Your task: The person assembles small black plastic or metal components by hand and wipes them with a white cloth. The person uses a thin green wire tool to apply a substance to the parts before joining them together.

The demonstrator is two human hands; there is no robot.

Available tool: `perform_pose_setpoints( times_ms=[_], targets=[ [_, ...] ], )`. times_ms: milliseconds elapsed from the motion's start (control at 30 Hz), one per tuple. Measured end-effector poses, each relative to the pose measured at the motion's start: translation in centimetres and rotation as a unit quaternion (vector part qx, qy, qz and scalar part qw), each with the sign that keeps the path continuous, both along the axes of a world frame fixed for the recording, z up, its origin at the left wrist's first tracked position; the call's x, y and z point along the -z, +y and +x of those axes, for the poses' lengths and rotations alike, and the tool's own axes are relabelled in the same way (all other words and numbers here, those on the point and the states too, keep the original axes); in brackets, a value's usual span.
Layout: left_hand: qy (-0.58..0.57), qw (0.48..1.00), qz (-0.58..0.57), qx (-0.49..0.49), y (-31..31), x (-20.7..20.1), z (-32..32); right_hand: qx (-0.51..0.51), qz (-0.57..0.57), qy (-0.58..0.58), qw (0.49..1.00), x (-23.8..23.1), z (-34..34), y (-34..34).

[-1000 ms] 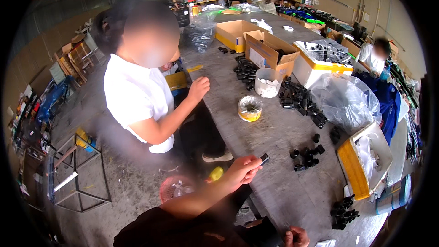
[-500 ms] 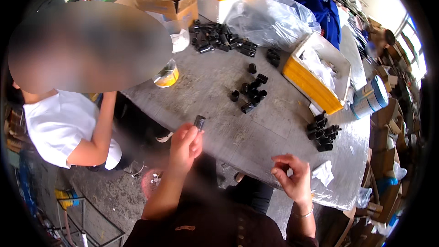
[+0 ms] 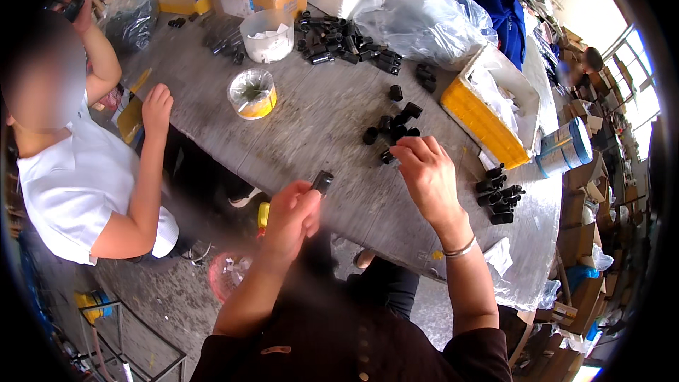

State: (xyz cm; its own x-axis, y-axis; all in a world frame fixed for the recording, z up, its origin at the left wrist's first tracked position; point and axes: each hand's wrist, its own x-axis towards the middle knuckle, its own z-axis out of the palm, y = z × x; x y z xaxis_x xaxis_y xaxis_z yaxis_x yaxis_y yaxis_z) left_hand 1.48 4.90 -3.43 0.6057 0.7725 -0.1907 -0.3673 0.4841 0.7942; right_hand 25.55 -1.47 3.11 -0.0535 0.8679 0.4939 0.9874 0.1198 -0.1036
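In the near middle, my left hand is closed around a short black cylinder, whose end sticks out past the thumb and fingers. My right hand is over the table, fingers curled down together at a black cylinder on the near side of a small loose group. Its fingertips are partly hidden, but they appear to pinch that cylinder. Other black cylinders of the group lie just beyond the hand. To the right stands a second cluster of black parts.
A large black pile lies farther back by a clear plastic bag. A yellow-sided foam box and blue-white bucket stand right. Two tubs sit left. A person in a white shirt is at the left edge.
My right hand has moved forward and left, from the near edge to the small group, its fingers curling in. The left hand still holds its cylinder. The other person's arms show more plainly.
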Motion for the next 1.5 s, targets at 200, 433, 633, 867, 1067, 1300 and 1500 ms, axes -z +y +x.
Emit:
perform_pose_setpoints(
  times_ms=[200,433,633,867,1067,1300,1500],
  targets=[
    [0.003,1.0,-0.003,-0.023,-0.2,-0.7,0.3,-0.042,-0.046,-0.084,0.995,0.5,0.2,1.3],
    [0.042,0.984,0.161,-0.056,-0.9,-1.1,0.6,-0.047,-0.022,0.435,0.899,-1.0,-4.3,-2.5],
    [0.086,0.945,0.304,-0.08,-2.3,-2.9,2.1,-0.064,0.0,0.547,0.835,0.5,-5.2,-5.4],
    [0.157,0.888,0.43,-0.046,-3.4,-5.2,2.8,-0.04,-0.012,0.6,0.799,0.9,-4.8,-7.8],
    [0.178,0.876,0.447,-0.022,-3.9,-5.6,3.2,-0.055,0.017,0.523,0.85,0.8,-4.2,-8.4],
    [0.201,0.866,0.457,-0.001,-3.9,-5.9,3.2,-0.047,0.04,0.476,0.877,0.7,-4.1,-8.7],
    [0.226,0.86,0.456,0.029,-3.7,-6.3,3.0,-0.05,0.047,0.414,0.908,0.4,-4.0,-8.7]
  ],
)
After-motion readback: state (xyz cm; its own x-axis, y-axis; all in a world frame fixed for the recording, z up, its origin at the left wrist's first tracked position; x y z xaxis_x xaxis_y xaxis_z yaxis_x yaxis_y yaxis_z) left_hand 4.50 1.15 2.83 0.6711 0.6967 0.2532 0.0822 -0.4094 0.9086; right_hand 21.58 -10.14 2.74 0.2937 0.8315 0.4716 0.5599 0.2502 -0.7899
